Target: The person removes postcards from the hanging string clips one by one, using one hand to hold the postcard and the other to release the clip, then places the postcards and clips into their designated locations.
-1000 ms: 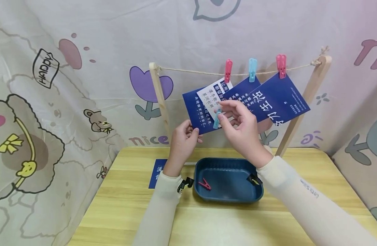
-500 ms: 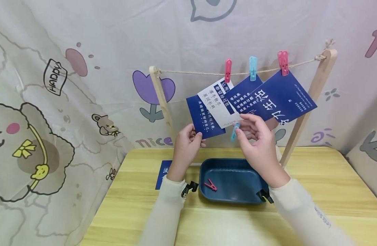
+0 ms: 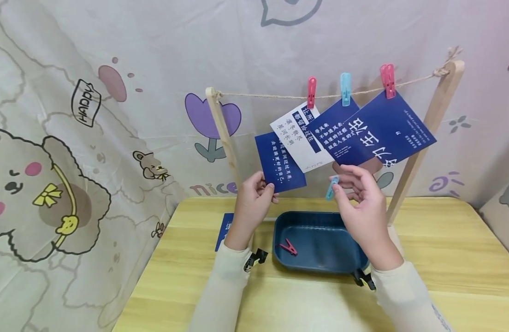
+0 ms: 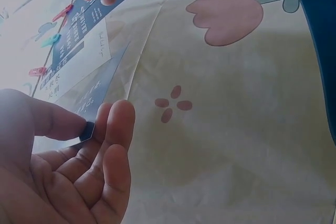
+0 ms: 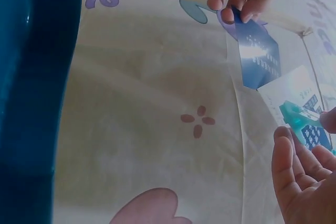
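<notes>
"While the left hand (image 3: 256, 191) pinches the dark-blue rectangular paper card with white lettering (image 3: 279, 168) by its lower edge, what has the right hand (image 3: 364, 203) got?"

"A small light-blue plastic clothespin (image 3: 332, 187), gripped between thumb and fingers. It is near the lower corner of the white paper card with dark printing (image 3: 301, 138), apart from it and well below the thin beige twine (image 3: 263, 96)."

"And the held card?"

"Below the twine towards the left, partly tucked behind the white card."

"How would you handle this well?"

"I'd ease the held card leftwards, clear of the white one, then raise its upper corner to the bare twine between the pale wooden left post (image 3: 223, 133) and the leftmost pink plastic clothespin (image 3: 311, 92). A light pinch should avoid creasing. I'd turn the clothespin jaws-down, squeeze it fully and let it bite twine and card together; catching paper alone would probably let the card drop."

"What can't you make out?"

"The held card's upper right corner is hidden, so I can't tell whether anything else supports it. Nor can I tell whether the held clothespin's jaws are parted. The left arm (image 3: 221, 286) covers part of another dark-blue card (image 3: 224, 233) on the wooden table (image 3: 175, 276), and the right wrist view cuts off the right hand."
</notes>
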The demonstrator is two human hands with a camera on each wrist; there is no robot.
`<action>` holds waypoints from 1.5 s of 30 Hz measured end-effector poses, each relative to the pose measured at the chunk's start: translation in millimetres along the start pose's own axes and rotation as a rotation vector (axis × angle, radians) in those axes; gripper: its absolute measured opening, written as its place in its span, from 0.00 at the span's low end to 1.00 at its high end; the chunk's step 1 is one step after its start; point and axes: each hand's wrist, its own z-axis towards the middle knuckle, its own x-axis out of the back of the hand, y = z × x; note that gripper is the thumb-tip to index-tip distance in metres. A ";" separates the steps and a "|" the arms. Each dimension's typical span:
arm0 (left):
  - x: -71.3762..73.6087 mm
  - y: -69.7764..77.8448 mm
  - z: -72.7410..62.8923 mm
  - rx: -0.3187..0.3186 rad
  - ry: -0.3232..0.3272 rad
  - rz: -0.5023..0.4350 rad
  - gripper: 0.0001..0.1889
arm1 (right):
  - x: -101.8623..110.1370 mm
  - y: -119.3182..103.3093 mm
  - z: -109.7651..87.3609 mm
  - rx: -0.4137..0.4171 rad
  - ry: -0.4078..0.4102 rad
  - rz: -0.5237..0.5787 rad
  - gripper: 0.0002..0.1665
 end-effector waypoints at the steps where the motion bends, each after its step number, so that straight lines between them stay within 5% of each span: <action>1: -0.3 1.1 -0.4 0.000 -0.002 0.001 0.05 | 1.4 0.1 -0.7 -0.001 0.001 -0.001 0.26; 12: 2.3 10.1 -8.6 0.020 -0.003 0.017 0.05 | 4.9 -6.1 -6.4 -0.031 -0.050 -0.033 0.27; 20: 4.1 16.1 -5.7 0.027 -0.002 0.058 0.06 | -3.1 -11.2 -2.9 0.042 -0.087 -0.100 0.28; 31: 4.2 9.7 -12.5 0.080 -0.035 0.088 0.05 | -4.4 -8.7 -2.4 0.016 -0.084 -0.224 0.27; 45: 11.1 9.4 -30.5 0.149 -0.133 0.176 0.05 | 3.8 -0.3 -13.5 -0.140 -0.126 -0.296 0.25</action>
